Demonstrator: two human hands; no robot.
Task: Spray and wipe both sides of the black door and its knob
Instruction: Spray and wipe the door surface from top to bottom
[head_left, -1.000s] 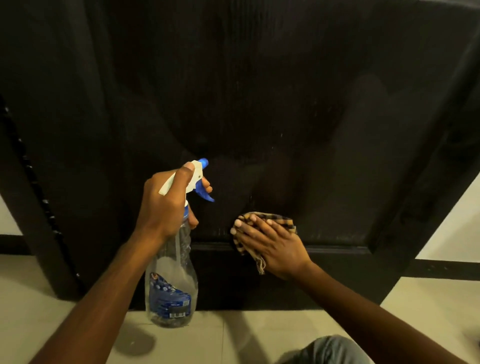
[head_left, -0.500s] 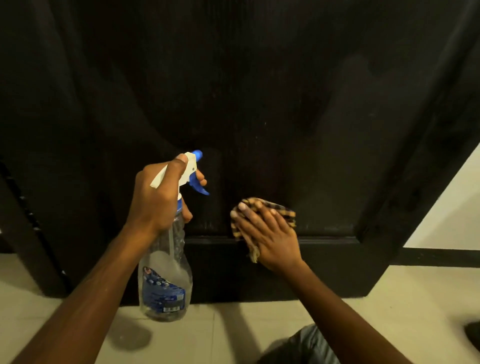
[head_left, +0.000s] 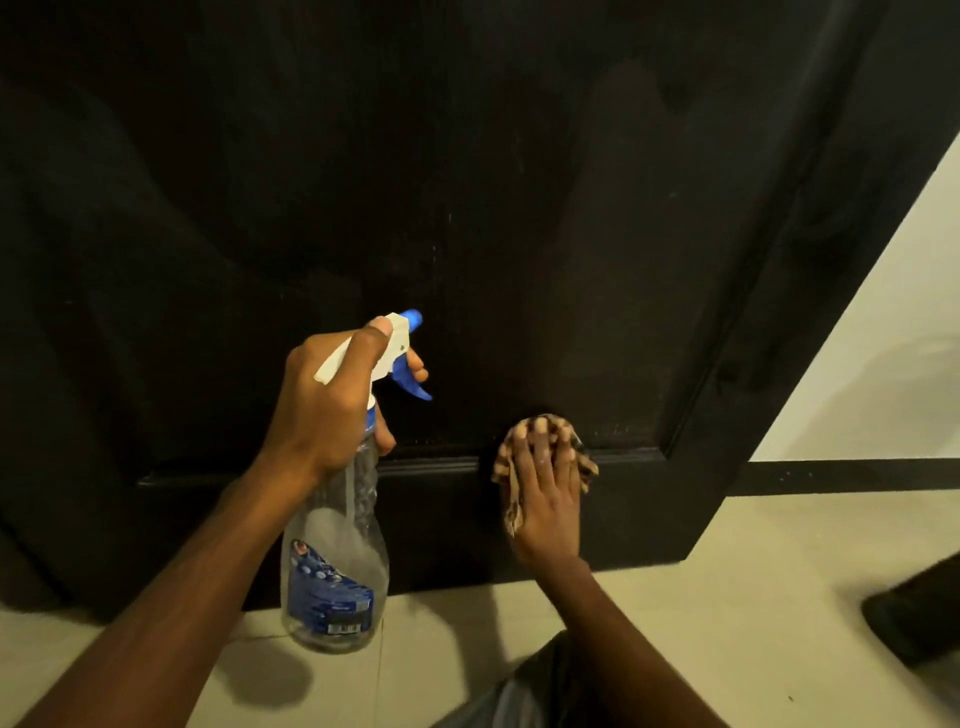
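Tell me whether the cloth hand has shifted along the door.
Yes. The right hand, pressing the cloth, has slid rightward along the door's moulding, toward the panel's lower right corner.

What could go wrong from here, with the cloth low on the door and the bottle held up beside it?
1. The left hand grips the spray bottle with a finger on its blue trigger; a stray squeeze might send drips down the black door onto the floor.
2. The right hand presses the cloth with flat fingers only, so the cloth might slip out.
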